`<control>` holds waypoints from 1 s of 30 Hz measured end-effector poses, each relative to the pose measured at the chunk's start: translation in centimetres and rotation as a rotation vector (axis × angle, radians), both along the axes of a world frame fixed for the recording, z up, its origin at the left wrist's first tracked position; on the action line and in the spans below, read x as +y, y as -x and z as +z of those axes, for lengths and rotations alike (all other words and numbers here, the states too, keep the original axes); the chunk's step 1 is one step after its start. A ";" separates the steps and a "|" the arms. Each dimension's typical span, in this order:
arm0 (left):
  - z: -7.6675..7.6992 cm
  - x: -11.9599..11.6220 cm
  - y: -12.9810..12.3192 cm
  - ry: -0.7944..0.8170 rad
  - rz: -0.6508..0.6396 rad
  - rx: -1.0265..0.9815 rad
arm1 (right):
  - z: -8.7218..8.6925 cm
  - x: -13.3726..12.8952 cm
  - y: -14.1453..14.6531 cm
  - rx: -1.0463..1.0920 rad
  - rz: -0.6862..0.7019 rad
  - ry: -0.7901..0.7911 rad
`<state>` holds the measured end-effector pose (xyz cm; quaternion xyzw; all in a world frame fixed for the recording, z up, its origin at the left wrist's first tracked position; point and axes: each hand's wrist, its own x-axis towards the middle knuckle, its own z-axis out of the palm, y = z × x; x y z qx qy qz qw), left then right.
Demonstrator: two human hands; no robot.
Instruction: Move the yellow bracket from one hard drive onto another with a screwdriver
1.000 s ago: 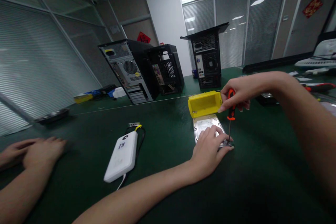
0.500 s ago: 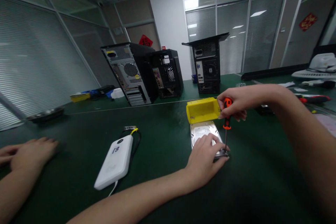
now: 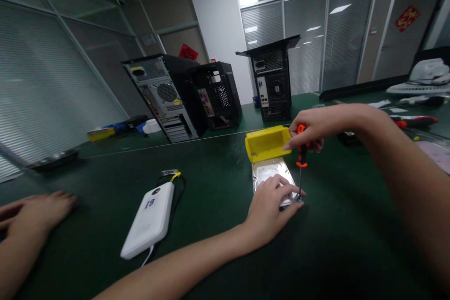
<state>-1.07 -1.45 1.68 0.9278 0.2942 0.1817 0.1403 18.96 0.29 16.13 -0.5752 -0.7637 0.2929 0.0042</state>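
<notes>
Hard drive (image 3: 264,172) lies flat on the green desk (image 3: 211,187), right of centre, its near part covered by the left hand (image 3: 269,204). That hand is clamped on it, fingers over the top, thumb and forefinger at the near right corner. The right hand (image 3: 305,132) grips a screwdriver (image 3: 303,154), held nearly upright, tip down at that corner; what the tip touches is too small to tell. Just beyond the drive is an open yellow box (image 3: 269,143). Well to the left lies a white device (image 3: 149,220) with a cable; past it, a co-worker's hands (image 3: 40,213) are close together. Three PC cases (image 3: 225,96) stand behind.
</notes>
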 end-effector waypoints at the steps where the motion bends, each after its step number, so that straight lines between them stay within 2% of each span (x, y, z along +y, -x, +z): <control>1: 0.0 0.0 0.0 0.010 0.003 -0.006 | 0.1 -0.1 -0.1 -0.012 -0.007 -0.002; 5: 0.1 0.1 -0.2 0.025 0.013 -0.013 | 0.2 -0.4 -0.3 -0.034 -0.034 -0.026; 20: 0.2 0.1 -0.2 0.025 0.006 0.000 | 0.8 -1.2 -0.7 0.042 0.043 0.050; 30: 0.2 0.2 -0.2 0.049 0.006 -0.027 | 0.7 -0.8 -0.2 0.026 -0.021 0.055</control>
